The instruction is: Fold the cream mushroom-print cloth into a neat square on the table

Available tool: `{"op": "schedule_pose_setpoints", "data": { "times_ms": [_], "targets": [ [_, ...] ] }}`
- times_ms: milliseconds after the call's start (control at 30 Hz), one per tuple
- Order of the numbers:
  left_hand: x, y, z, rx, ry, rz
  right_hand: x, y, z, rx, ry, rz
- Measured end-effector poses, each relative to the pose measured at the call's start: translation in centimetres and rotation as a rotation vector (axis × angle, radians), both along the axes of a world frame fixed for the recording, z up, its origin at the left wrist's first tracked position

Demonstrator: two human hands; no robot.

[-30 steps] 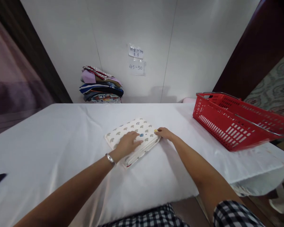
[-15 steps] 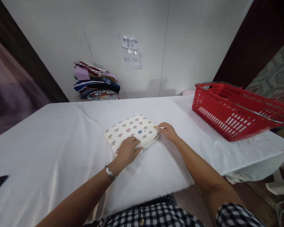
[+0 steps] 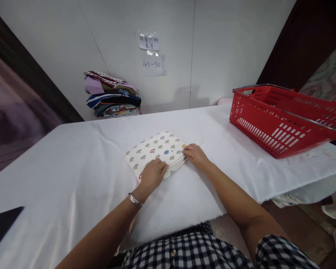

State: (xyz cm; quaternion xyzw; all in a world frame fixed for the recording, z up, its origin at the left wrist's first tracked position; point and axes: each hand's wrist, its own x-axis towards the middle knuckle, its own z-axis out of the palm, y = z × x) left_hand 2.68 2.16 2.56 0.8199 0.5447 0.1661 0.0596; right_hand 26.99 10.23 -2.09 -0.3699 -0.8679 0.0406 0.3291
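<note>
A folded white cloth (image 3: 156, 147) with grey, red, blue and yellow mushroom-like prints lies in several layers on the white-covered table. On its near edge rests my left hand (image 3: 153, 172), fingers together on top and thumb at the layered side, gripping it. My right hand (image 3: 195, 155) is closed round the right-hand corner, its fingers over the top layer and the thumb largely hidden. The stacked folds show between the two hands.
A red plastic basket (image 3: 268, 125) with metal handles stands at the table's right. Against the wall at the back left is a pile of folded fabrics (image 3: 112, 95). A dark flat object (image 3: 4, 226) lies at the left edge. Paper signs (image 3: 151, 64) hang on the wall.
My right hand has moved slightly inward, and its fingers have closed further over the cloth's corner. My left hand stays at the near edge. The camera view has shifted a little.
</note>
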Motion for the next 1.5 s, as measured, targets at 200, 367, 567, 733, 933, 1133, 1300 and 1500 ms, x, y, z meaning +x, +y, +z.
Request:
{"op": "schedule_pose_setpoints", "data": {
  "times_ms": [200, 367, 567, 733, 933, 1133, 1300, 1500],
  "targets": [
    [0.6, 0.0, 0.8, -0.041, 0.128, 0.042, -0.3, 0.2, -0.3, 0.051, -0.086, -0.023],
    [0.9, 0.0, 0.8, -0.048, 0.157, 0.054, -0.6, 0.0, -0.2, 0.074, -0.08, -0.044],
    [1.0, 0.0, 0.9, -0.07, 0.074, 0.132, -0.4, -0.4, -0.1, 0.084, -0.07, -0.049],
    [1.1, -0.1, 0.8, 0.001, 0.107, 0.071, -0.2, -0.6, -0.1, 0.081, -0.051, -0.036],
    [1.1, -0.5, 0.0, 0.086, 0.246, -0.002, -0.2, -1.1, 0.0, 0.068, -0.04, 0.005],
    [1.0, -0.7, -0.2, 0.1, 0.215, 0.013, 0.1, -1.5, 0.4, 0.091, -0.03, 0.057],
    [1.1, -0.4, -0.2, 0.075, 0.197, 0.038, 0.0, -0.9, -0.2, 0.102, -0.044, 0.032],
    [1.3, -0.3, -0.1, 0.055, 0.233, 0.065, -0.4, -0.5, -0.8, 0.116, -0.073, -0.029]
  ]
}}
